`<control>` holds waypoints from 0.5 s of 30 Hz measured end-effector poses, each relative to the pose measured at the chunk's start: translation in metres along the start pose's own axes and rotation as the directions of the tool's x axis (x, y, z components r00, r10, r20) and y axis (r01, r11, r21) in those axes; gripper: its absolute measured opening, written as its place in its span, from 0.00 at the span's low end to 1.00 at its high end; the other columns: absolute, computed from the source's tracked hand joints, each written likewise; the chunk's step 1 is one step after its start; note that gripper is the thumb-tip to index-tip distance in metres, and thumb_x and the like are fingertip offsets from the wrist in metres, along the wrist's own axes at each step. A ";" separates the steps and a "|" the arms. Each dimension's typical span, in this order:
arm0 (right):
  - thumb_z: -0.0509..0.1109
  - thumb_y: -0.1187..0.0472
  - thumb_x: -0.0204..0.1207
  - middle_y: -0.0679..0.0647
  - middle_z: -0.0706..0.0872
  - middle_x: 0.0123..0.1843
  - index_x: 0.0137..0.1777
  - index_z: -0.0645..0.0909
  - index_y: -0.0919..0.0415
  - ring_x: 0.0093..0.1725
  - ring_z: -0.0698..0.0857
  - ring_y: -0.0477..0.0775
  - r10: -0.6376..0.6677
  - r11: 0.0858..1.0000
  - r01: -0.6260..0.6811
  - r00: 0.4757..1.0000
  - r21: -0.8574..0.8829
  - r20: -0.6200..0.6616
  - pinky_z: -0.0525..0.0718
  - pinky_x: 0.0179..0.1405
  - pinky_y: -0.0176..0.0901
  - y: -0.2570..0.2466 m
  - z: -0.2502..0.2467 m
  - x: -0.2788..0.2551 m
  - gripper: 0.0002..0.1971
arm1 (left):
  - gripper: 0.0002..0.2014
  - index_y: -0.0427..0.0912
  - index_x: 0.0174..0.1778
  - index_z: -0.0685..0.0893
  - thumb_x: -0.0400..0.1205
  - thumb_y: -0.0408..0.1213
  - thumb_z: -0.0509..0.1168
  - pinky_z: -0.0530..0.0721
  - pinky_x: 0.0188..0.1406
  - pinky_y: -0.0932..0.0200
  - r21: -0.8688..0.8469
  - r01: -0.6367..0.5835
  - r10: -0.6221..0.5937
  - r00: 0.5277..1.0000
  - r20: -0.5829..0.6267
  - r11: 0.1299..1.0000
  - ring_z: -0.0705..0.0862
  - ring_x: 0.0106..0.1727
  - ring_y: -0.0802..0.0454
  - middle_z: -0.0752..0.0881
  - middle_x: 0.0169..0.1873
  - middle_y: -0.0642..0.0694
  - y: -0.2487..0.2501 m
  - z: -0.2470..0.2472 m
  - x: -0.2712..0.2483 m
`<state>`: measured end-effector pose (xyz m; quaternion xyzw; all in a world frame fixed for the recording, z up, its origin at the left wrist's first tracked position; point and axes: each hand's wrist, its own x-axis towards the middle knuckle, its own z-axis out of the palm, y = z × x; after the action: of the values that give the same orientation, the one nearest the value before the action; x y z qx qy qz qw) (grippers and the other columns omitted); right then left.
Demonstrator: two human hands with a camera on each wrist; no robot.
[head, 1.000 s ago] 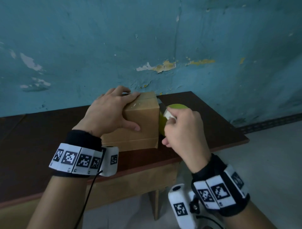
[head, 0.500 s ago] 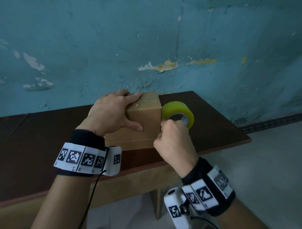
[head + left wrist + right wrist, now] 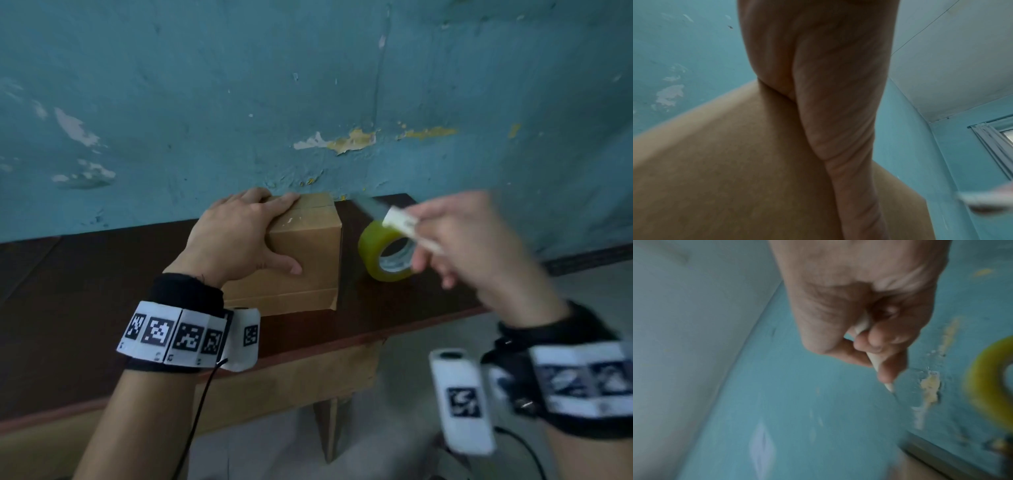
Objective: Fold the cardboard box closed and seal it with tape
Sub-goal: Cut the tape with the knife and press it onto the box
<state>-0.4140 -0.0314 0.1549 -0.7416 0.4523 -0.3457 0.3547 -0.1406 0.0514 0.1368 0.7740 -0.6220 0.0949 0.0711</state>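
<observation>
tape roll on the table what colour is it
Yellow-green tape roll, clearest in the head view.

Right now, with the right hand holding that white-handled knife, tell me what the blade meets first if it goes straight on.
Probably the blue wall: the right hand aims the knife up and away, over the tape roll. Blur leaves depth unclear.

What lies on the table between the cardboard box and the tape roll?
Nothing: in the head view only bare dark table separates the cardboard box from the tape roll.
</observation>
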 end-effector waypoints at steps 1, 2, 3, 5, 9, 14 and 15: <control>0.65 0.72 0.85 0.58 0.88 0.23 0.54 0.88 0.56 0.13 0.74 0.46 0.006 0.988 0.010 0.994 0.156 -0.105 0.75 0.12 0.36 0.001 -0.017 0.008 0.13 | 0.59 0.66 0.91 0.58 0.64 0.78 0.73 0.76 0.72 0.45 0.004 0.000 0.000 1.000 0.000 1.000 0.79 0.73 0.44 0.76 0.77 0.50 0.000 0.000 -0.001; 0.65 0.71 0.87 0.59 0.88 0.25 0.54 0.87 0.57 0.14 0.74 0.44 0.031 0.965 0.025 0.977 0.262 -0.210 0.77 0.13 0.35 0.007 -0.031 0.018 0.11 | 0.59 0.66 0.91 0.57 0.64 0.78 0.73 0.76 0.73 0.45 0.005 0.000 0.000 1.000 -0.002 1.000 0.79 0.73 0.44 0.76 0.78 0.50 0.000 0.000 -0.001; 0.64 0.70 0.89 0.61 0.89 0.31 0.51 0.86 0.57 0.17 0.76 0.44 0.068 0.956 0.019 0.956 0.293 -0.286 0.80 0.15 0.35 0.020 -0.039 0.030 0.11 | 0.59 0.66 0.91 0.57 0.64 0.78 0.73 0.75 0.74 0.44 0.005 0.002 -0.002 1.000 -0.003 1.000 0.79 0.74 0.44 0.76 0.78 0.50 0.000 0.000 -0.001; 0.64 0.66 0.89 0.65 0.92 0.40 0.41 0.85 0.56 0.27 0.83 0.51 0.178 0.975 -0.119 0.922 0.188 -0.343 0.90 0.24 0.39 0.060 -0.039 0.049 0.15 | 0.59 0.66 0.91 0.57 0.64 0.78 0.73 0.75 0.74 0.44 0.003 0.005 -0.005 1.000 0.001 1.000 0.79 0.74 0.44 0.76 0.78 0.50 0.000 0.000 -0.002; 0.70 0.61 0.82 0.69 0.95 0.48 0.40 0.95 0.59 0.52 0.92 0.74 0.285 0.882 -0.385 0.895 -0.271 -0.343 0.90 0.50 0.55 0.135 -0.011 0.066 0.13 | 0.59 0.67 0.91 0.57 0.64 0.78 0.74 0.76 0.74 0.43 0.002 0.007 -0.007 1.000 0.003 1.000 0.79 0.74 0.43 0.76 0.79 0.49 0.001 -0.001 -0.001; 0.68 0.67 0.88 0.72 0.89 0.47 0.52 0.91 0.69 0.57 0.89 0.76 0.158 0.875 -0.290 0.928 -0.388 -0.339 0.79 0.47 0.53 0.156 0.015 0.070 0.10 | 0.59 0.68 0.91 0.57 0.64 0.79 0.73 0.76 0.74 0.42 0.005 0.021 -0.021 1.000 -0.002 1.000 0.80 0.73 0.42 0.76 0.79 0.49 0.001 -0.001 -0.002; 0.68 0.68 0.87 0.70 0.86 0.44 0.50 0.90 0.69 0.56 0.89 0.76 0.155 0.872 -0.285 0.932 -0.398 -0.328 0.76 0.46 0.51 0.158 0.018 0.071 0.10 | 0.59 0.68 0.91 0.57 0.64 0.79 0.73 0.76 0.74 0.42 0.005 0.023 -0.023 1.000 -0.002 1.000 0.80 0.73 0.42 0.76 0.79 0.49 0.001 -0.001 -0.002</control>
<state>-0.4414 -0.1463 0.0267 -0.6875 0.6471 -0.2952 0.1467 -0.1419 0.0530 0.1374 0.7810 -0.6129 0.0964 0.0711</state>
